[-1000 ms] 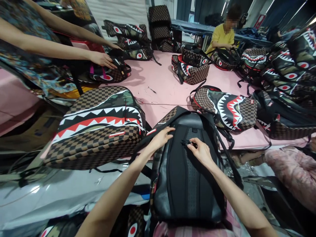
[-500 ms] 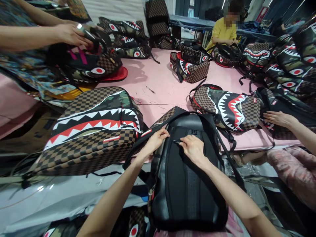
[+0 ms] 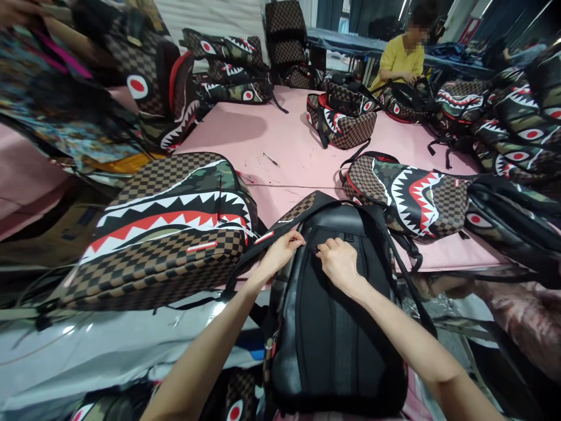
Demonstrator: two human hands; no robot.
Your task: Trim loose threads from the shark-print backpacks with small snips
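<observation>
A black padded backpack [image 3: 333, 327] stands propped in front of me, its back panel facing me. My left hand [image 3: 287, 250] is closed in a pinch at the panel's upper left edge, beside a shoulder strap [image 3: 302, 211]; what its fingertips hold is too small to make out. My right hand [image 3: 338, 262] is closed over the upper panel, just right of the left. A small dark pointed tool [image 3: 314, 249] pokes out of its fingers, mostly hidden. To the left lies a checkered backpack [image 3: 175, 234] with a shark-mouth print and a thin dark object on top.
Another shark-print backpack [image 3: 416, 199] lies right of mine on the pink table [image 3: 245, 140]. A small thin tool [image 3: 270, 159] rests mid-table. At left a co-worker handles a checkered backpack [image 3: 149, 64]. A person in yellow [image 3: 401, 61] works at the back. More bags pile up at right.
The left co-worker's backpack has been lifted and turned. At right, the co-worker's hand has left view and the bag there has turned. My right hand's tool shows less; my left hand stays pinched.
</observation>
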